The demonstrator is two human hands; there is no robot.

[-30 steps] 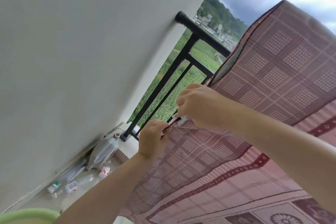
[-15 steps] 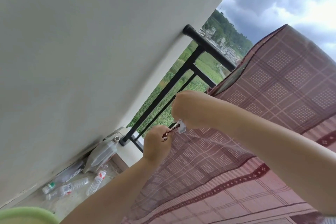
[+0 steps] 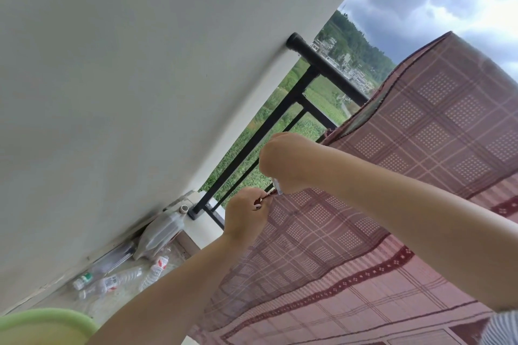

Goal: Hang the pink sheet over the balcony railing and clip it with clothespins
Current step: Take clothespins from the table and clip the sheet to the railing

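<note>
The pink checked sheet [image 3: 420,131] hangs over the black balcony railing [image 3: 322,64] and fills the right half of the view. My left hand [image 3: 246,216] pinches the sheet's left edge between thumb and fingers. Just above it, my right hand [image 3: 286,159] is closed around a small pale clothespin [image 3: 277,186], whose tip touches the same edge of the sheet. The two hands are a few centimetres apart. Most of the clothespin is hidden inside my fist.
A white wall [image 3: 140,92] runs along the left, meeting the railing's end. On the floor below lie several empty plastic bottles [image 3: 112,283] and a large clear jug [image 3: 159,232]. A green basin rim [image 3: 47,322] shows at the bottom left. Fields and houses lie beyond the railing.
My view has tilted, so the railing and sheet sit lower in frame. Both hands stayed on the sheet's edge, the right one pressing the clothespin closer to it.
</note>
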